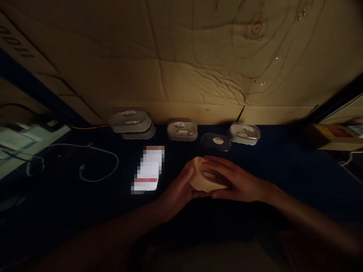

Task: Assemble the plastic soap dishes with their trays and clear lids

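Note:
A pale, rounded case [209, 180] with a small oblong slot on its face is held between both hands above the dark blue table. My left hand [181, 189] grips its left end. From the right, my right hand [241, 181] wraps round its other end, fingers over the top and thumb below. Just behind them lies a clear lid [215, 142] with a round sticker. Beyond it stands a lidded case [244, 133], and another lidded case [182, 130] is farther left.
Stacked lidded cases [132, 122] stand at the back left. A lit phone [149, 169] lies left of my hands, with a white cable [117, 162] beyond it. Cardboard [198, 56] rises behind the table [283, 158]. At the right edge is an open box [331, 141].

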`<state>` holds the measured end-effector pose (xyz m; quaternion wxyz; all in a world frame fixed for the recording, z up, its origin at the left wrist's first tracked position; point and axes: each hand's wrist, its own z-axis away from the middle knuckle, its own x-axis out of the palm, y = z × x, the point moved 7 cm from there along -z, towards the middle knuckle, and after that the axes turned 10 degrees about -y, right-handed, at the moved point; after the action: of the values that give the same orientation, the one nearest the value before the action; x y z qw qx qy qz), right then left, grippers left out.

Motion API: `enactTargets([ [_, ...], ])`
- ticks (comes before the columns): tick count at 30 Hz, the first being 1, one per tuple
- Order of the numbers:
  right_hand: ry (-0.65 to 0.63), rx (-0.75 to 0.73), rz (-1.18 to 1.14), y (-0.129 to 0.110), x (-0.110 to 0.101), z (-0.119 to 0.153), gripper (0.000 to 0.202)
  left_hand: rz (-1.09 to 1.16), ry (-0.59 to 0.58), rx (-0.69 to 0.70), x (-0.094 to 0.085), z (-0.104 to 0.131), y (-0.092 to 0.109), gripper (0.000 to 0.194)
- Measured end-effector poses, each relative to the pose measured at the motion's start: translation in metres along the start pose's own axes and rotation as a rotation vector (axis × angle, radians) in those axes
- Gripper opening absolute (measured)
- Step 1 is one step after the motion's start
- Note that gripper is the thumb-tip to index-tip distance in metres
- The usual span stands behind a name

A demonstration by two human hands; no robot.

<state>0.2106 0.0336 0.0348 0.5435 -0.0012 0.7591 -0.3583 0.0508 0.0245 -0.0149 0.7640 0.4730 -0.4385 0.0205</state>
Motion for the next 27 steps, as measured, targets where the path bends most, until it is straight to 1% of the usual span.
enactTargets([
  [2,0.027,0.002,-0.074,0.002,0.004,0.004,0.085,-0.108,-0.047,0.029,0.005,0.002,0.003,0.083],
  [4,0.033,-0.002,-0.141,0.006,0.007,0.005,0.085,-0.202,-0.074,0.049,0.004,0.002,0.003,0.088],
  [8,0.043,-0.023,-0.261,0.011,0.009,0.005,0.079,-0.303,-0.089,0.113,-0.01,-0.003,-0.001,0.086],
  [11,0.07,-0.033,-0.332,0.013,0.007,0.005,0.07,-0.353,-0.094,0.12,-0.02,-0.007,-0.005,0.079],
  [13,0.081,-0.013,-0.358,0.016,0.006,0.005,0.063,-0.361,-0.1,0.096,-0.021,-0.008,-0.006,0.074],
  [15,0.095,0.046,-0.39,0.022,0.004,0.005,0.056,-0.357,-0.101,0.061,-0.018,-0.007,-0.006,0.072],
  [18,0.144,0.141,-0.441,0.032,-0.002,0.006,0.052,-0.359,-0.121,0.049,-0.009,-0.005,0.0,0.074],
  [20,0.173,0.164,-0.469,0.037,-0.009,0.009,0.052,-0.369,-0.134,0.062,-0.005,-0.004,0.002,0.077],
  [23,0.228,0.162,-0.508,0.041,-0.02,0.013,0.051,-0.413,-0.115,0.057,-0.009,-0.003,-0.001,0.081],
  [25,0.297,0.157,-0.514,0.044,-0.029,0.017,0.05,-0.455,-0.102,0.031,-0.014,-0.003,-0.007,0.077],
  [27,0.355,0.174,-0.465,0.046,-0.035,0.019,0.048,-0.5,-0.116,0.012,-0.017,-0.004,-0.011,0.071],
])
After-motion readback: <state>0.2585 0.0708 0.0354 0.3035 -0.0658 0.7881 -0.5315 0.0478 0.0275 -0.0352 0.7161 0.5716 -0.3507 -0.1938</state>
